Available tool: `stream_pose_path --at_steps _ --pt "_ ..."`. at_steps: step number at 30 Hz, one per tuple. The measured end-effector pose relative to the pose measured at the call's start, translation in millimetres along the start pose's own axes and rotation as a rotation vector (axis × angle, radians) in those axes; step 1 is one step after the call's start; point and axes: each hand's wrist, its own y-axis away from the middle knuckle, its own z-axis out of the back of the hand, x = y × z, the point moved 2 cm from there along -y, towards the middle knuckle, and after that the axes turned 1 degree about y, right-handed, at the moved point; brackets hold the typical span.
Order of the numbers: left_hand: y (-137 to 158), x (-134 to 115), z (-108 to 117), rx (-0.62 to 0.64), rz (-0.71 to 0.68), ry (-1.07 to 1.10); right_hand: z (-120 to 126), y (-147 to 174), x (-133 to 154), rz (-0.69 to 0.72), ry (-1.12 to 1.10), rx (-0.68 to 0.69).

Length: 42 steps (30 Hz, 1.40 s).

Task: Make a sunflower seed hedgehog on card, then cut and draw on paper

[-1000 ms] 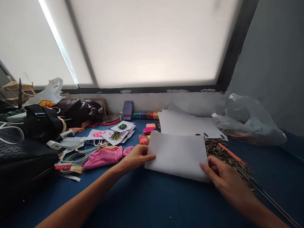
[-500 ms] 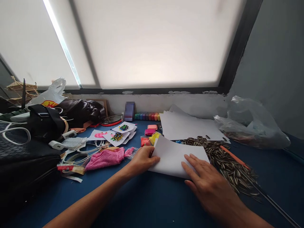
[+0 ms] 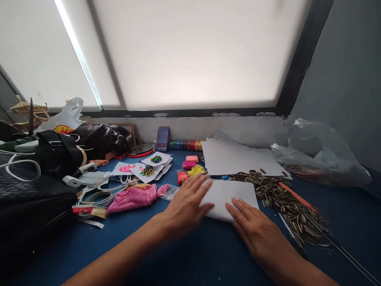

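Observation:
A folded sheet of white paper lies on the blue table in front of me. My left hand, a little blurred, is over the sheet's left end with its fingers stretched out; whether it presses on the paper I cannot tell. My right hand lies flat on the sheet's lower right part, fingers extended. Just behind the paper sit small packs of coloured clay, one yellow and one red. Striped sunflower seeds are heaped to the right of the sheet.
Larger white sheets lie behind the seeds, near a clear plastic bag. An orange stick rests on the seeds. At left are a pink cloth, decorated cards, cables and a black bag.
My left hand has let go of the paper's left edge and moved right over it, its fingers now straightened. The raised left end of the sheet has come down. My right hand stays nearly in place.

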Motion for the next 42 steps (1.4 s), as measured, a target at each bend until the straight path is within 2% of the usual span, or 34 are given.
stream_pose_path --at_steps 1,3,6,16,22,26,32,37,42 --pt "2.8 -6.9 -4.5 0.1 -0.069 -0.007 -0.8 0.2 0.1 0.004 0.003 -0.011" --pt "8.3 -16.5 -13.0 0.245 -0.119 0.009 -2.0 0.7 0.0 0.005 0.007 -0.021" --pt "12.8 -20.0 -21.6 0.348 -0.093 0.046 -2.6 1.6 -0.6 0.003 0.007 -0.03" --pt "7.8 -15.4 -24.0 0.304 -0.091 0.074 -7.8 2.9 -3.8 -0.016 -0.022 -0.064" --pt "5.7 -14.6 -21.9 0.311 -0.101 0.078 7.8 6.2 -8.9 0.168 -0.019 -0.121" --pt "4.1 -14.4 -21.8 0.3 -0.127 0.084 12.2 7.8 -9.4 0.237 -0.01 -0.158" --pt "-1.3 -12.2 -22.0 0.282 -0.134 0.045 16.9 5.7 -9.6 0.226 -0.049 -0.116" --pt "-5.6 -10.4 -16.4 0.259 -0.242 -0.11 25.3 6.5 -9.4 0.172 -0.059 -0.093" --pt "3.8 -21.9 -10.7 0.315 -0.25 -0.121 29.6 9.4 -4.1 0.187 -0.004 -0.073"
